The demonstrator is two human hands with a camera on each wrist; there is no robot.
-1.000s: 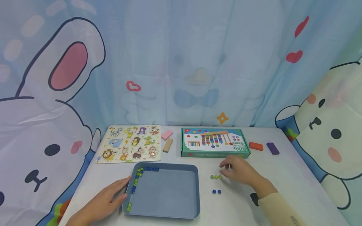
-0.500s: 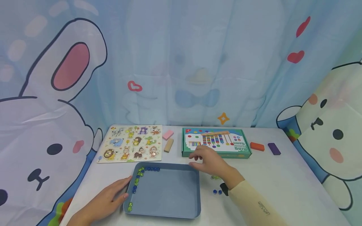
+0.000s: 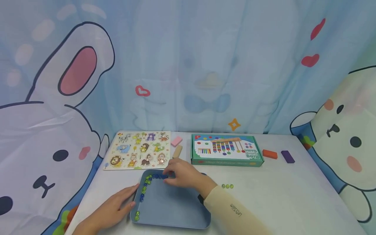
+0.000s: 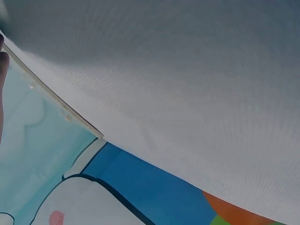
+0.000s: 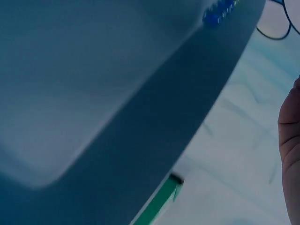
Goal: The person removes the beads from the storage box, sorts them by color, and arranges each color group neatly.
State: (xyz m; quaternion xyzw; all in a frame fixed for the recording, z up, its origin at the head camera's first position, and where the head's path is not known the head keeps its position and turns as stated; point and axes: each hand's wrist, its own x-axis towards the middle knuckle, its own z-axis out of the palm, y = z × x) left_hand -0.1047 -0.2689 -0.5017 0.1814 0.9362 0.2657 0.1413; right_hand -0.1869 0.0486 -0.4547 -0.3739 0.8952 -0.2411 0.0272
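Observation:
My right hand [image 3: 183, 174] reaches over the far rim of the blue-grey tray [image 3: 170, 212], thumb and fingers curled at the right end of a row of blue marbles [image 3: 157, 176]. A blue marble shows between thumb and index fingertip; the other fingers and palm hide what lies behind. Green and blue marbles [image 3: 144, 189] line the tray's left wall, and two green marbles [image 3: 137, 215] sit near its front left corner. My left hand [image 3: 114, 209] rests against the tray's left side, fingers relaxed. In the right wrist view the blue row [image 5: 218, 13] lies along the tray wall.
Three green marbles [image 3: 227, 186] lie right of the tray. Behind it are an animal puzzle board [image 3: 138, 150], a green game box [image 3: 227, 150], a pink block [image 3: 176, 141] and a wooden block [image 3: 177, 151]. Orange [image 3: 270, 154] and purple blocks [image 3: 288, 156] lie at right.
My right hand has moved left from beside the loose green marbles, across the tray's right side, to the end of the blue row. The left hand stays at the tray.

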